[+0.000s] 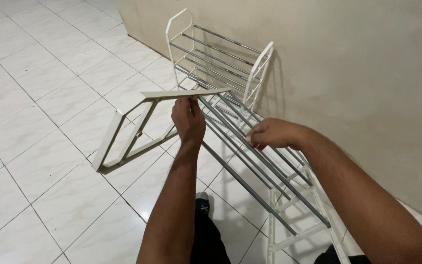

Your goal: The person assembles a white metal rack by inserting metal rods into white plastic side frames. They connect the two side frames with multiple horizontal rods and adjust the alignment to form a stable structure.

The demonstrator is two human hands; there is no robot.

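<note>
My left hand (pixel 188 119) grips the top edge of a white plastic side frame (pixel 123 139), which is lifted and tilted above the floor. Several grey metal rods (pixel 250 166) run from that frame back to a second white side frame (pixel 294 220) near my legs. My right hand (pixel 271 133) is closed on one of these rods about midway along. Behind them, a standing section of the same rack (pixel 218 54), white ends with metal rods, leans by the wall.
The floor is white marbled tile (pixel 40 98). A beige wall (pixel 357 73) rises on the right, close behind the rack. My foot in a dark sandal (pixel 202 203) shows below my left arm.
</note>
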